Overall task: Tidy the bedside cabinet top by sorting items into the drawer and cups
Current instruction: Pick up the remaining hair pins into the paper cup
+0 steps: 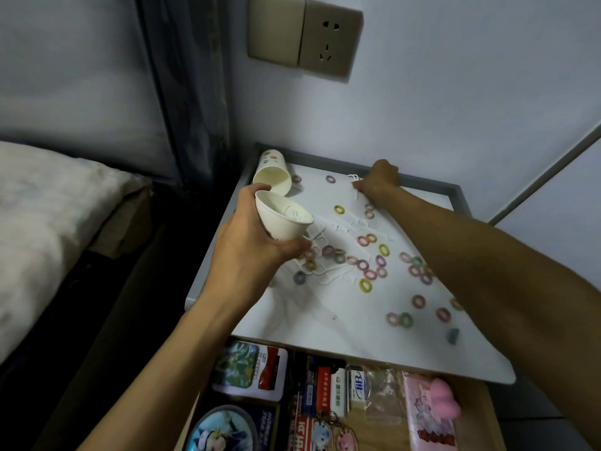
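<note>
My left hand (pixel 250 242) grips a white paper cup (pixel 283 219), tilted with its mouth to the right, over the left side of the white cabinet top (pixel 325 307). Something white lies inside the cup. A second paper cup (pixel 273 177) lies on its side at the far left corner. My right hand (pixel 379 179) reaches to the far edge and pinches small white floss picks (pixel 354 179). More white picks (pixel 344 226) and several coloured ring hair ties (pixel 364 265) are scattered across the top. The drawer (pixel 325 405) below stands open.
The open drawer holds a tin (pixel 250 369), small boxes (pixel 325 385), key charms and a pink pack (pixel 432 415). A bed (pixel 48 229) lies to the left. A wall socket (pixel 305 37) sits above the cabinet, whose grey raised rim (pixel 432 183) runs round the back.
</note>
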